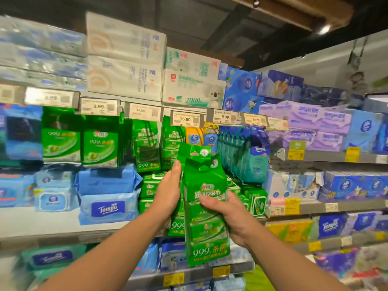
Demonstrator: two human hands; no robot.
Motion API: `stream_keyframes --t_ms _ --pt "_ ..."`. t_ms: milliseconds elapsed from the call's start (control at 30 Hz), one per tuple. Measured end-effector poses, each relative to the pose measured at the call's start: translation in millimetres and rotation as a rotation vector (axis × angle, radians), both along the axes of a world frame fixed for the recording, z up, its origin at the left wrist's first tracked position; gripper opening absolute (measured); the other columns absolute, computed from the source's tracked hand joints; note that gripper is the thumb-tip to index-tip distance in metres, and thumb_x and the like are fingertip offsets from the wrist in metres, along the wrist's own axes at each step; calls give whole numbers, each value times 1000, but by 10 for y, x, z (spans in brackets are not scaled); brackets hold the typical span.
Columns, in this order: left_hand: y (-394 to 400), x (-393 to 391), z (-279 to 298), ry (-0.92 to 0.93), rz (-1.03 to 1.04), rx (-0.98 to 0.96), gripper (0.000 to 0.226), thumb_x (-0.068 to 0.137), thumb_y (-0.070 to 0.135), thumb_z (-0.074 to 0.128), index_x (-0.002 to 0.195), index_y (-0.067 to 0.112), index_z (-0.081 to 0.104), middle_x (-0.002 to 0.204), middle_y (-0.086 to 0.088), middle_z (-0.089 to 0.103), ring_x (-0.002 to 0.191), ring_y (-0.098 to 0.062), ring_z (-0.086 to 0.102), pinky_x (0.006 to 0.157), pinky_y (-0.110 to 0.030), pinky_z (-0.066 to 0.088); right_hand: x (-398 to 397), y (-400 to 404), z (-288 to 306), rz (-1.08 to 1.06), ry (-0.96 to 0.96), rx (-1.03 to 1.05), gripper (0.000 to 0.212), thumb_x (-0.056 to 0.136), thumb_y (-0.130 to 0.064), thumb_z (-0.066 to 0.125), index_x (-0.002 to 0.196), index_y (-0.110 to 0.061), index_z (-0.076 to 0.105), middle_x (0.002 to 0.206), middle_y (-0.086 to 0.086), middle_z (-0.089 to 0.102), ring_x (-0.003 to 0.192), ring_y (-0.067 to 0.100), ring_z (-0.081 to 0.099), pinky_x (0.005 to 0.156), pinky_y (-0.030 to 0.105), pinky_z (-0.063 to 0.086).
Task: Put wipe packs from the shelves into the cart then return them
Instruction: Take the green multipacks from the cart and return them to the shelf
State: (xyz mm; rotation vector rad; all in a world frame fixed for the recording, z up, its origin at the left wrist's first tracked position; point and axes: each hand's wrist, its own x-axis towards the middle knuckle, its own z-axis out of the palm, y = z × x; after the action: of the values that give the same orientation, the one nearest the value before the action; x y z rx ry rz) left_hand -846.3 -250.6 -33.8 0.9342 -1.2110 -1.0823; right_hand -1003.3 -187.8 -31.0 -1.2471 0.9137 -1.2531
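Two tall green wipe packs are held up in front of the shelves. My right hand [226, 215] grips the front green wipe pack [206, 234] round its middle, fingers curled over its face. Behind it stands a second green wipe pack [190, 151], and my left hand [169, 190] holds it from the left side with the fingers stretched up along it; most of that pack is hidden. More green packs of the same kind hang on the shelf pegs [147, 143] just behind. No cart is in view.
Blue Tempo wipe packs [108, 206] lie on the shelf to the left. Teal Tempo packs [249, 158] hang to the right. Price tags [185, 119] line the shelf edge above, white tissue boxes [126, 57] on top. Purple and blue tissue packs [321, 127] fill the right shelves.
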Motion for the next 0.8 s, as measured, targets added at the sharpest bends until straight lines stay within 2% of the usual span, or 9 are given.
stream_keyframes --t_ms 100,167,267,333,400,467,600,733,800 --pt "-138 -56 12 150 -129 30 58 84 69 60 119 23 70 117 -3 74 111 -26 69 103 -52 48 -86 -140 8 -10 16 -8 46 67 -10 85 107 -10 63 100 16 76 87 30 75 74 43 61" --pt "-253 -84 137 189 -98 -2 40 87 46 69 115 17 68 110 -7 76 103 -27 72 96 -49 53 -144 -256 5 -3 16 -10 46 67 -9 85 107 -9 63 101 17 76 87 31 74 72 43 61" --pt "-462 -154 382 149 -51 -17 45 80 24 80 121 12 65 105 -9 77 93 -25 75 86 -44 60 -205 -434 -23 13 18 -3 47 63 -11 85 106 -7 65 101 18 76 88 31 74 72 43 60" --pt "-600 -222 524 102 -46 -26 30 82 13 78 110 9 71 99 -11 78 85 -24 76 75 -37 63 -244 -563 -31 13 3 -13 53 57 -16 91 104 -7 68 104 19 75 93 34 73 81 48 58" --pt "-738 -293 614 62 -24 -47 17 83 9 77 99 8 74 94 -12 78 80 -24 75 70 -33 63 -294 -705 7 -1 -23 -29 42 57 -15 91 95 -12 74 104 19 75 94 35 72 88 53 56" --pt "-883 -352 681 49 -6 -62 15 84 10 76 99 8 74 93 -13 78 85 -29 75 78 -41 62 -354 -865 75 -6 -43 -31 28 61 -11 88 86 -17 77 102 18 76 92 33 73 89 54 56" --pt "-1177 -407 763 76 11 -52 14 90 13 70 103 7 72 95 -15 78 90 -32 74 88 -48 58 -450 -1185 219 4 -35 -62 39 60 -17 90 96 -14 76 106 18 75 102 38 70 95 60 52" --pt "-1340 -399 787 48 38 -120 22 89 12 71 111 12 70 93 -11 78 82 -29 75 73 -38 59 -467 -1436 276 12 -18 -68 35 65 -13 88 98 -14 74 104 16 76 97 35 73 91 57 55" --pt "-1413 -374 795 66 78 -117 21 87 10 73 107 12 71 90 -11 78 79 -27 74 73 -39 58 -437 -1537 290 33 -16 -75 38 65 -15 89 100 -13 73 105 16 76 98 35 72 93 58 53"
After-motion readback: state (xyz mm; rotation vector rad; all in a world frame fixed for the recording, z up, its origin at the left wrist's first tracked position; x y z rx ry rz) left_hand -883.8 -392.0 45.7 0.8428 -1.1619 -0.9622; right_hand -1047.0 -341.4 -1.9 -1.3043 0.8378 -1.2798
